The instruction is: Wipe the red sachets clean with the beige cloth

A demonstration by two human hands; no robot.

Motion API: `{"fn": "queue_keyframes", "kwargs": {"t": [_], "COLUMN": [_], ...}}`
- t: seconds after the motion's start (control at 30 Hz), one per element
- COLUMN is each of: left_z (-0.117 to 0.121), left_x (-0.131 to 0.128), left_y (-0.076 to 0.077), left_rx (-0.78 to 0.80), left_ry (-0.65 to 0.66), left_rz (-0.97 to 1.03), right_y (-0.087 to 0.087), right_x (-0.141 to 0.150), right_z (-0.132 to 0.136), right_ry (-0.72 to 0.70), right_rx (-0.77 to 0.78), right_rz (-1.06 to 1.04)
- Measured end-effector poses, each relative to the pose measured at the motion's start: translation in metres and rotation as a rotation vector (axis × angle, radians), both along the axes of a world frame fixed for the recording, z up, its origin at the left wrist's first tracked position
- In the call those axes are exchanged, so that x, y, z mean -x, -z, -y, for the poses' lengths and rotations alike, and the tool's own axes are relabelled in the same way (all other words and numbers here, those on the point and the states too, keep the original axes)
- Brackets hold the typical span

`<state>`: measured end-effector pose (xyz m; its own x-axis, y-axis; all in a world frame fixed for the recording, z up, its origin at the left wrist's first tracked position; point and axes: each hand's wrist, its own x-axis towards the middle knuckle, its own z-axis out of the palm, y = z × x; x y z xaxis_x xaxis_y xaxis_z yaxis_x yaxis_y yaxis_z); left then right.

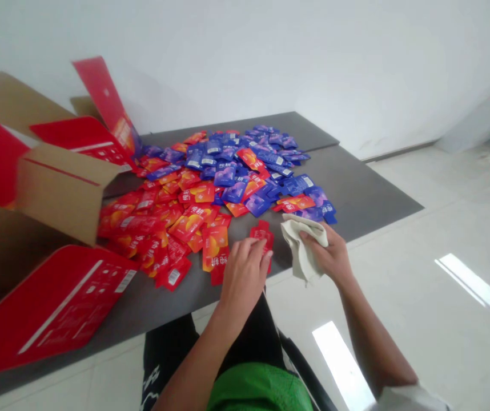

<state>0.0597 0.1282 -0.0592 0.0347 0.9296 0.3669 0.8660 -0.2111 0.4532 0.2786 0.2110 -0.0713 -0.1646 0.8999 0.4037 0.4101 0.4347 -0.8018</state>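
The grey table (356, 185) bore open red carton flaps (63, 302) and heaped blue and orange-red sachets (225, 174). My right hand (329, 250) clenched a pale cloth (300, 251); my left hand (244, 268) lay over 1 red sachet (262, 230) near the edge, whether gripping I couldn't tell. Wiping seemed the step, calling for steadying it. Barcodes (173, 277) showed; white Chinese characters (192, 210) blurred.

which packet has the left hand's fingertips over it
The red packet between the left hand and the beige cloth in the right hand. It lies by itself, while the other packets are bunched to its left and beyond.
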Motion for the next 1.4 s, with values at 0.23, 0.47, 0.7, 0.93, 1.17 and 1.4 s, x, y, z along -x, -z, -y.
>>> {"fn": "queue_keyframes", "kwargs": {"t": [0.23,0.47,0.7,0.93,1.17,1.4], "left_z": [-0.046,-0.065,-0.067,-0.024,0.018,0.058], "left_x": [-0.017,-0.015,0.002,0.008,0.022,0.022], "left_y": [0.002,-0.008,-0.014,-0.054,-0.031,0.02], "left_rx": [0.157,0.348,0.386,-0.164,-0.072,-0.087], "left_ry": [-0.17,-0.168,-0.015,0.204,0.329,0.195], "left_rz": [-0.181,-0.099,0.081,0.36,-0.071,-0.172], "right_y": [0.018,0.014,0.013,0.015,0.02,0.008], "right_x": [-0.012,-0.008,-0.008,-0.009,-0.009,-0.005], "right_z": [0.009,0.006,0.007,0.007,0.008,0.004], "right_ry": [0.014,-0.014,-0.033,0.0,0.047,-0.004], "right_rx": [0.229,0.259,0.262,0.231,0.201,0.157], "right_rz": [-0.141,-0.095,-0.116,-0.113,-0.122,-0.008]}}
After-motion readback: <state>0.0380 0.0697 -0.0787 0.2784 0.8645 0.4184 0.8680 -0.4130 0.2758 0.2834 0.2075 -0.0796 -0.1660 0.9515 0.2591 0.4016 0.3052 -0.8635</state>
